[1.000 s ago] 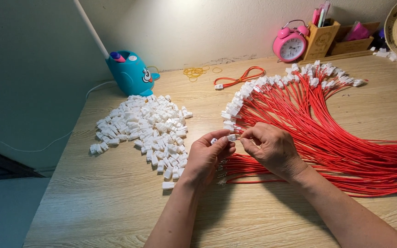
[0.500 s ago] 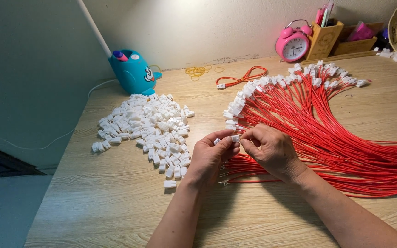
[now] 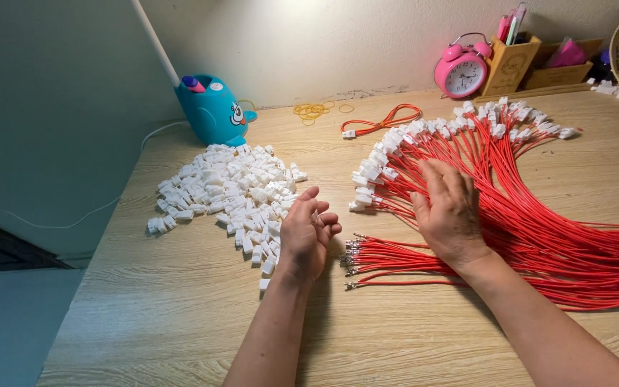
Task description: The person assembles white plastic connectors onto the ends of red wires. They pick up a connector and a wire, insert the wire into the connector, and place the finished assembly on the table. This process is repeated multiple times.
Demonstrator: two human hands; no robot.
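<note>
A heap of small white plastic connector housings point(image 3: 223, 190) lies on the wooden desk point(image 3: 180, 315). To its right spreads a fan of red wires point(image 3: 539, 215); many carry white connectors point(image 3: 381, 161) at their far ends, others end in bare metal terminals point(image 3: 352, 258) near me. My left hand point(image 3: 308, 235) rests at the heap's right edge with loosely curled fingers, and whether it holds a housing is hidden. My right hand point(image 3: 449, 211) lies flat, palm down, on the red wires, fingers spread.
A blue cartoon-shaped desk lamp base point(image 3: 213, 111) stands at the back left. A pink alarm clock point(image 3: 462, 72), a wooden pen holder point(image 3: 511, 61) and a box line the back wall. Yellow rubber bands point(image 3: 313, 110) and one coiled red wire point(image 3: 385, 122) lie behind.
My hands were together, fingertips pinching a wire end and connector. They have separated: the left moved down-left to the white heap, the right moved onto the wire bundle and flattened.
</note>
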